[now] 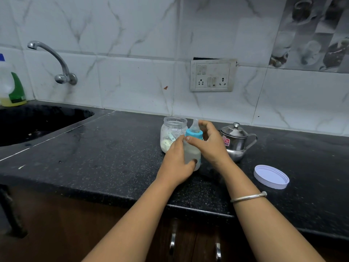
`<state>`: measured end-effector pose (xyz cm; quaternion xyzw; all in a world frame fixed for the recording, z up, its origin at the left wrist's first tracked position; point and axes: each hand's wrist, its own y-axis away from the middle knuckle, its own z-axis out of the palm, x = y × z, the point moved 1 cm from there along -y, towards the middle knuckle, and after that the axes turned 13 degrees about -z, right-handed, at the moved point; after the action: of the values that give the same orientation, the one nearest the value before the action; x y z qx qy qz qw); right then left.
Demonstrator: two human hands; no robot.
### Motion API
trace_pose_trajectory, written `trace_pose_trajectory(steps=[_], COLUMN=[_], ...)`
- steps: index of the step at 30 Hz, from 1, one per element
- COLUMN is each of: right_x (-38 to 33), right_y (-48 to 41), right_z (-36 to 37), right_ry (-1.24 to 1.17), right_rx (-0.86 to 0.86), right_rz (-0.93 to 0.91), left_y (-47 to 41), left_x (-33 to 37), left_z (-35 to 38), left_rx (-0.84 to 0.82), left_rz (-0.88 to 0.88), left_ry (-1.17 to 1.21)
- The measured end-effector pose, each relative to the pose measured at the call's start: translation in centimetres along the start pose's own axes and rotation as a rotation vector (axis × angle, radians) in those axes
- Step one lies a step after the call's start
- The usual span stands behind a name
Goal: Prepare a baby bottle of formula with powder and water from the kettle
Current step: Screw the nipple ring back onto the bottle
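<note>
A baby bottle (191, 152) with cloudy liquid stands on the black counter (113, 148). It carries a blue collar (194, 134) and a clear teat. My left hand (177, 163) grips the bottle's body from the left. My right hand (209, 143) holds the blue collar, thumb in front and fingers curled behind the teat. An open clear jar of white powder (172, 134) with a scoop inside stands just behind on the left. A small steel kettle (236, 141) with its lid on sits right of my right hand.
The jar's white lid (271, 176) lies upside down on the counter at the right. A black sink (37, 121) and a wall tap (54, 61) are at the left, with a dish-soap bottle (11, 87) beside it. A socket plate (212, 75) is on the tiled wall.
</note>
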<state>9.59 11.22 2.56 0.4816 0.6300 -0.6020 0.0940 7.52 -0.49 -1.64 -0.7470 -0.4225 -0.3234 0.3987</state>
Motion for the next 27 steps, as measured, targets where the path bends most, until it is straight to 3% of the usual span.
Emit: trace_pose_trajectory(steps=[27], right_x=[-0.19], right_y=[0.10], right_z=[-0.05], right_ry=[0.005], right_rx=[0.093], right_rz=[0.023], left_y=[0.03], left_x=[0.04], left_z=[0.07], left_rx=[0.005], left_rz=[-0.005], left_ry=[-0.007])
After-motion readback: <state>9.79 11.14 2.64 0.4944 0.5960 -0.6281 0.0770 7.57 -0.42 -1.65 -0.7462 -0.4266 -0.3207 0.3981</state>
